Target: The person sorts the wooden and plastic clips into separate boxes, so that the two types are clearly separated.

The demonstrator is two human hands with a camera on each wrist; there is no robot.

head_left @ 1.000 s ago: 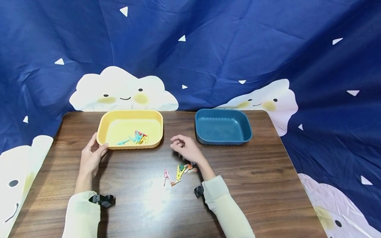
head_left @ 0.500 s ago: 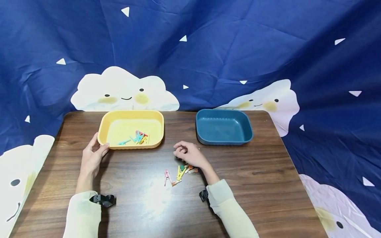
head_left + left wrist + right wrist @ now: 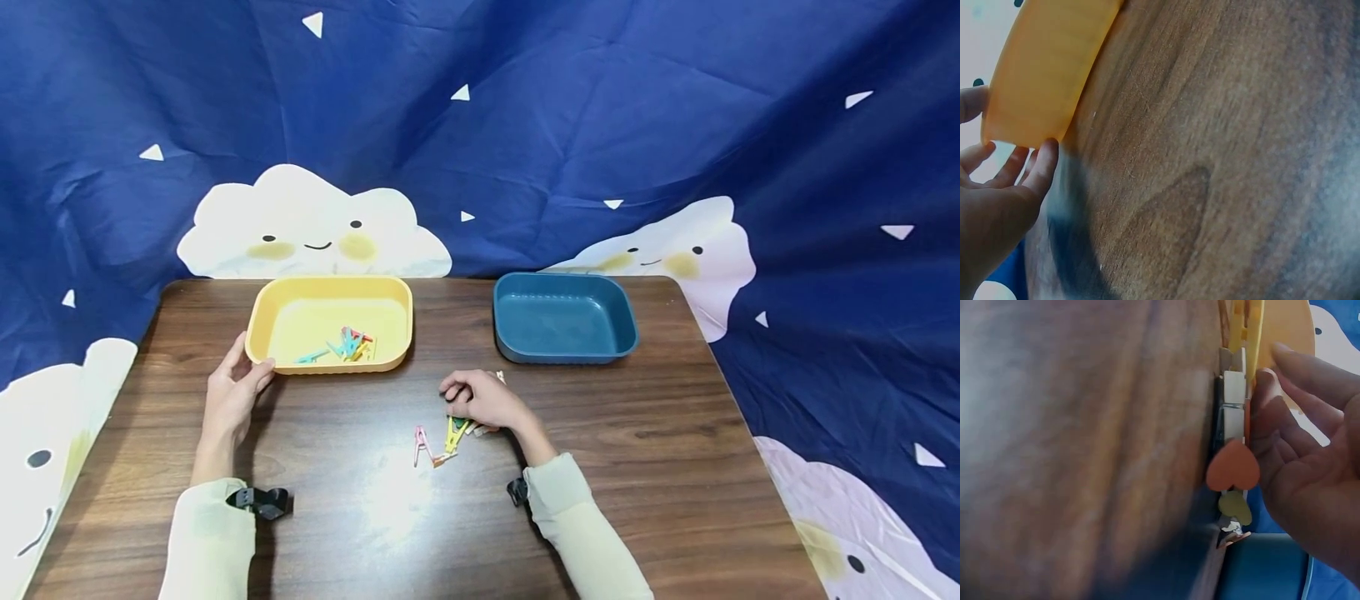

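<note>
My left hand [image 3: 232, 402] grips the left front corner of a yellow plastic bin [image 3: 253, 337], with thumb and fingers on its outer wall. Several coloured clothespins [image 3: 351, 345] lie inside that bin. My right hand [image 3: 491, 400] hovers low over a loose pile on the table, its fingers loosely bent and nothing seen between them. By this hand are a yellow clothespin [image 3: 453, 437], a pink clothespin [image 3: 422, 445] and small wooden clothespins. In the right wrist view, one wooden clothespin [image 3: 1234, 394] carries an orange heart [image 3: 1233, 465]. The hand partly hides the pile in the head view.
A dark teal bin [image 3: 562, 360] stands at the back right, with nothing seen inside. The brown wooden table [image 3: 660, 483] runs back to a blue curtain [image 3: 525, 125] printed with clouds and white triangles.
My right hand has moved down toward me and slightly right, from between the two bins to over the clothespin pile. The left hand has stayed on the yellow bin.
</note>
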